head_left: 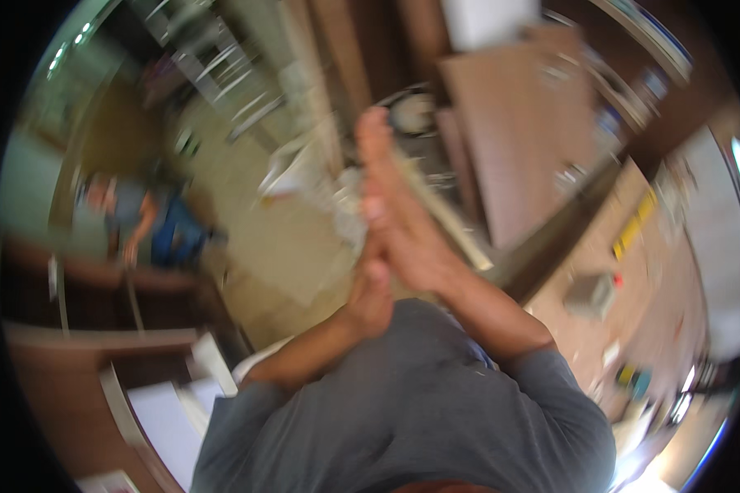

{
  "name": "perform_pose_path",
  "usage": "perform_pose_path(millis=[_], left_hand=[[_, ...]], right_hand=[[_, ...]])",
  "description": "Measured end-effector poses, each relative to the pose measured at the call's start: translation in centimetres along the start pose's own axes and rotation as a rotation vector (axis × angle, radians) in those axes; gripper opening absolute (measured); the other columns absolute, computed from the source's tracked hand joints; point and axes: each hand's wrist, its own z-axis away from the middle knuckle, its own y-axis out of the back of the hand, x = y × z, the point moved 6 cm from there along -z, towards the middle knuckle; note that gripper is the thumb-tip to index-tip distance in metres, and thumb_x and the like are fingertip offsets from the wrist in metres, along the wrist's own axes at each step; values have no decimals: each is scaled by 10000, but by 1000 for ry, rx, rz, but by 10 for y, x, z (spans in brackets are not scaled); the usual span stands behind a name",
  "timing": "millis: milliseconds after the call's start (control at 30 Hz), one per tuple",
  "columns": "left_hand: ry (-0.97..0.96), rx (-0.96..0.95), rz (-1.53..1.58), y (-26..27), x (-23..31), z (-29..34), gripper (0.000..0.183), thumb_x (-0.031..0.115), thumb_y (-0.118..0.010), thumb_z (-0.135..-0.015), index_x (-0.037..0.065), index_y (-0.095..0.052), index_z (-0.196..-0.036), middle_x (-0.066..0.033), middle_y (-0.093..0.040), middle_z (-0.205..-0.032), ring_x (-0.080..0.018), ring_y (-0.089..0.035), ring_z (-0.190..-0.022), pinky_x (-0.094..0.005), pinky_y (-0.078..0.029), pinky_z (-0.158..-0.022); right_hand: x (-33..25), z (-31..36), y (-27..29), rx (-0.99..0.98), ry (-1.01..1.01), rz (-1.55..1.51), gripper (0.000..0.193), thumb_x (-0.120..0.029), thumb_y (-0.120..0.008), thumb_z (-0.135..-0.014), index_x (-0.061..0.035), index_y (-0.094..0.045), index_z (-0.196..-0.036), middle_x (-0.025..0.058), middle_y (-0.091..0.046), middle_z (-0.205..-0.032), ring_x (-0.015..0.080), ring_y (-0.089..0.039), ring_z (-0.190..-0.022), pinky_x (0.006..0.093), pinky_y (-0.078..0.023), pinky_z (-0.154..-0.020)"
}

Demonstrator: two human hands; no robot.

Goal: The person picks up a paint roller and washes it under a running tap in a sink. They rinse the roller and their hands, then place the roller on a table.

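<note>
The picture is heavily blurred and tilted. My right hand (395,214) is raised in front of me, fingers straight and together, pointing up and away. A long pale flat strip (460,234) runs along its far side; the blur hides whether the hand grips it. My left hand (372,294) is curled up against the heel of my right hand, touching it. Both forearms come out of grey sleeves (419,403) at the bottom.
Another person in a grey top (123,209) crouches at the left beside a blue thing (177,234). A large brown panel (518,140) lies beyond my hands. White sheets (168,419) sit at lower left. A grey box (592,296) and small items lie at right.
</note>
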Motion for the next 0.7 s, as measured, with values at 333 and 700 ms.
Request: perform_pose_path(millis=[333,700], left_hand=[[114,892,-58,273,109,166,693,515,-330,-1052,61,-232,-1567,-115,-276,-1606,-229,-270,-1466,-394,-160,-1203],[309,265,-428,320,110,65,256,211,-552,-1000,13,-662,-1118,-100,-704,-1032,-183,-650,-920,-313,-493,-860]], right_hand=[[34,39,-330,-1073,-137,-217,822,-521,-437,-1015,12,-125,-1557,245,-153,-1613,341,-196,-1491,401,-228,-1188],[274,33,-568,-1501,-145,402,232,-109,-590,-856,18,-695,-1019,191,-719,-1051,358,-679,-1016,459,-533,-864]])
